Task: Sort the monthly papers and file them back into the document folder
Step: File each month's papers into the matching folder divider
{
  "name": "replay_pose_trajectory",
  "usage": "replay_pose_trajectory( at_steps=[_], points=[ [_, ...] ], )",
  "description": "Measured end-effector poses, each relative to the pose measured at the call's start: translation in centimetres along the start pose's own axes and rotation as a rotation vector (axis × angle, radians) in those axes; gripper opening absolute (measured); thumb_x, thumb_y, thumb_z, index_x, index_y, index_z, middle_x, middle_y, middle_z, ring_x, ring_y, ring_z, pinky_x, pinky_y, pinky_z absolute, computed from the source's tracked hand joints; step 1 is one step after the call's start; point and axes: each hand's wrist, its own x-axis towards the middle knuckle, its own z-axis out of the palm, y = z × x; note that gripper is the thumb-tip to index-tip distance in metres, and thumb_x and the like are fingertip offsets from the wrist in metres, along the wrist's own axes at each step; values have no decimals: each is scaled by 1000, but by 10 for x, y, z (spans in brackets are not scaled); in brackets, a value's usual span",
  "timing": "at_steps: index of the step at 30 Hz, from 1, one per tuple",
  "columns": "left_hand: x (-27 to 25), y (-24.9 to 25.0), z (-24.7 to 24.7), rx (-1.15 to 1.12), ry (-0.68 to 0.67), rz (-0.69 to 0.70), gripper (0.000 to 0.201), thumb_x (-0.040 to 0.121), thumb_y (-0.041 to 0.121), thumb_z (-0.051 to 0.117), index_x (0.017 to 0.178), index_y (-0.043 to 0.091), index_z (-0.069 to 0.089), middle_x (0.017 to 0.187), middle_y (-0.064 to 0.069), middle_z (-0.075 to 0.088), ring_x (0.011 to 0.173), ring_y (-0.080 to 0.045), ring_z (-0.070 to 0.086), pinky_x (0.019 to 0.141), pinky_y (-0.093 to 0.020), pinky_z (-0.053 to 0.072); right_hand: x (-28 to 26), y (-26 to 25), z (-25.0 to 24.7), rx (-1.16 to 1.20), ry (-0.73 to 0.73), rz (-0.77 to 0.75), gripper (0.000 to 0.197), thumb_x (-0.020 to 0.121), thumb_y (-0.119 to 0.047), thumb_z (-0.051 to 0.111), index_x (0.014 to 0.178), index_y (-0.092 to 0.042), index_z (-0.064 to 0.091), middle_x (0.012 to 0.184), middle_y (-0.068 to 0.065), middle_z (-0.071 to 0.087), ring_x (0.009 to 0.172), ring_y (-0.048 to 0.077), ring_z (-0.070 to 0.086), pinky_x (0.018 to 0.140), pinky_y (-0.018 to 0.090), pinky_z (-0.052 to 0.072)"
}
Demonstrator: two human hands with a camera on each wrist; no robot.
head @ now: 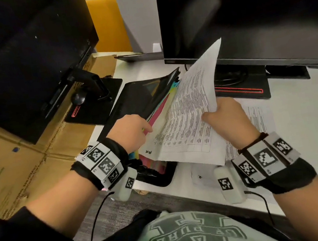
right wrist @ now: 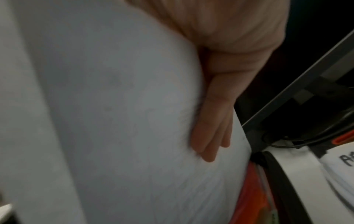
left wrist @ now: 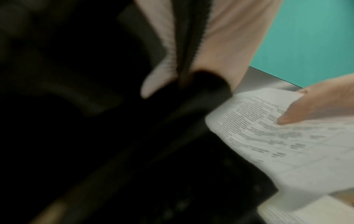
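Observation:
A black document folder (head: 137, 97) with coloured dividers (head: 158, 110) lies open on the white desk (head: 312, 124). My left hand (head: 129, 127) reaches into its near side. In the left wrist view that hand (left wrist: 184, 75) pinches the folder's black zippered edge (left wrist: 191, 37) between thumb and fingers. My right hand (head: 224, 111) holds a printed sheet (head: 191, 112) tilted up over the folder's opening, thumb on the printed face. In the right wrist view its fingers (right wrist: 210, 128) lie flat against the sheet's blank back (right wrist: 114, 106), beside orange dividers (right wrist: 249, 197).
More printed papers (head: 259, 119) lie on the desk under my right forearm. A dark monitor (head: 251, 13) on a red-trimmed base (head: 241, 91) stands behind the folder. A second monitor (head: 23, 47) and its stand (head: 95, 100) sit left, over a cardboard box (head: 18, 163).

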Motion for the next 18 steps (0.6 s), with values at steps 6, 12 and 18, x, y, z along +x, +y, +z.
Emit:
replay_pose_trajectory(
  at_steps=[6,12,18],
  points=[
    [5,2,11,45,20,-28,52,88,5,42,132,29,52,132,-2,50,116,-23,53,88,-28,41,-11,-10,34,28,-89,-27,19,86,-9,52,98,-2,64,95,12,67,83,25,64,73,34,55],
    [0,2,15,17,89,-31,55,83,1,42,130,27,55,115,-3,55,101,-28,59,73,-28,39,8,18,51,378,-104,200,18,84,-1,57,98,-9,66,99,11,69,89,26,67,84,46,54],
    [-4,-3,17,-21,123,-10,52,81,0,41,125,21,58,110,-5,57,97,-30,59,67,-29,39,27,9,85,473,-233,232,32,84,3,57,114,-7,62,110,13,67,96,27,65,89,42,52]
  ],
)
